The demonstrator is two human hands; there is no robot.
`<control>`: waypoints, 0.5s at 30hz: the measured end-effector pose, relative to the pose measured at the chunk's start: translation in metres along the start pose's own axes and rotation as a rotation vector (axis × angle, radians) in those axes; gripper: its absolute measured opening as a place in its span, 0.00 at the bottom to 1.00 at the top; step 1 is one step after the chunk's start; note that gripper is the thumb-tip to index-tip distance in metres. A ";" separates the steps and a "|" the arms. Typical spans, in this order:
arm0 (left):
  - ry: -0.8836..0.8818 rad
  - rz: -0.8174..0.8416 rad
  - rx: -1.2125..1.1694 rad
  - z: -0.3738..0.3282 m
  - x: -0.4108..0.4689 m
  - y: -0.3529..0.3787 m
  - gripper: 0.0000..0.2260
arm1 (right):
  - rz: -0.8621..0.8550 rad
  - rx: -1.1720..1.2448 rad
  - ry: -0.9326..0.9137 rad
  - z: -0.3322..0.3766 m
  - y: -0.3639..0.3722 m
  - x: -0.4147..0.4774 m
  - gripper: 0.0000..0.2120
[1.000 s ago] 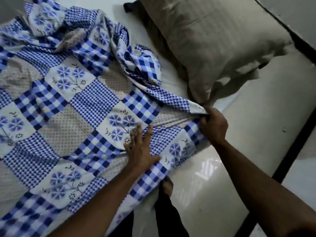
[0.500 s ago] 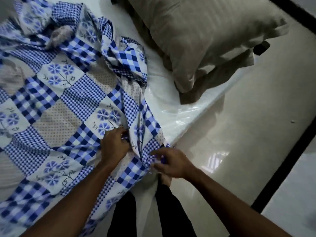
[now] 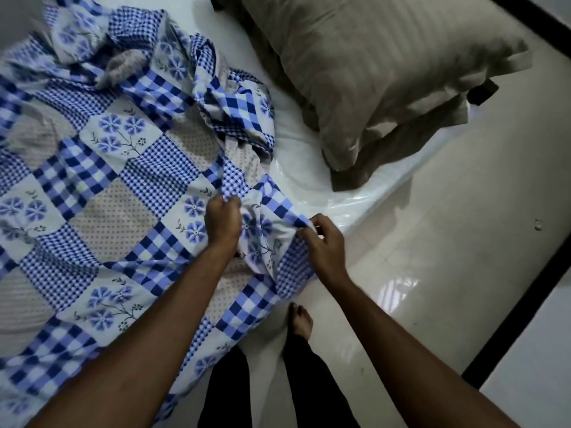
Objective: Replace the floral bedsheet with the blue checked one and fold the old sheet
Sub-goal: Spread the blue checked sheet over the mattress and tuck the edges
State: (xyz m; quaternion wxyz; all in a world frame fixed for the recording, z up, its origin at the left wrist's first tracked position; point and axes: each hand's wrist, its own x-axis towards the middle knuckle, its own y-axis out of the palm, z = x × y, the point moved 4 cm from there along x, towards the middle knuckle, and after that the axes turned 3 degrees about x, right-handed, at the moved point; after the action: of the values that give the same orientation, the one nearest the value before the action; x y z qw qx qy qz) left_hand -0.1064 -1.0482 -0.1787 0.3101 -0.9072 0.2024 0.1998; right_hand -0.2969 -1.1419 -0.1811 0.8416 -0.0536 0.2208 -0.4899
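The blue checked sheet (image 3: 102, 193), a patchwork of blue checks, flower squares and dotted beige squares, lies rumpled over the left part of the white mattress (image 3: 296, 140). A bunched fold of it runs from the top middle down to the mattress edge. My left hand (image 3: 223, 222) grips a gathered pleat of the sheet near that edge. My right hand (image 3: 324, 242) pinches the sheet's edge a little to the right, over the side of the mattress. No floral old sheet is in view.
Two beige pillows (image 3: 380, 72) are stacked on the bare mattress at the upper right. Clear plastic wrap (image 3: 349, 202) shows at the mattress corner. A glossy cream floor (image 3: 448, 257) with a black strip lies to the right. My bare foot (image 3: 299, 319) stands beside the bed.
My right hand left the sheet corner by the pillows and came back to the near edge. My left hand went from flat on the sheet to gripping a pleat. The fold has bunched up.
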 end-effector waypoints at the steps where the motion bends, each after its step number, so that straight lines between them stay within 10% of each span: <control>1: -0.041 -0.060 -0.113 -0.001 0.001 -0.007 0.15 | -0.046 -0.010 -0.080 0.015 -0.004 -0.005 0.10; 5: -0.222 -0.230 -0.133 0.030 0.013 -0.056 0.12 | 0.169 -0.120 -0.571 0.084 0.026 -0.060 0.05; 9: -0.256 -0.186 0.110 0.066 0.022 -0.085 0.09 | 0.746 -0.366 -0.576 0.058 0.089 -0.099 0.17; 12: 0.051 -0.336 0.384 0.058 0.019 -0.098 0.13 | 1.097 -0.448 -0.435 0.030 0.107 -0.098 0.20; 15: 0.394 -0.190 0.548 0.031 0.013 -0.075 0.18 | 0.845 -0.367 -0.349 0.024 0.102 -0.077 0.16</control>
State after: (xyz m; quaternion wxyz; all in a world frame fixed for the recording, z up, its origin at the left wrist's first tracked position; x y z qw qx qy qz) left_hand -0.0663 -0.9772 -0.1718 0.5144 -0.8260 0.2192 -0.0705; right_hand -0.2371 -1.0274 -0.1660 0.9678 -0.1881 0.1617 -0.0422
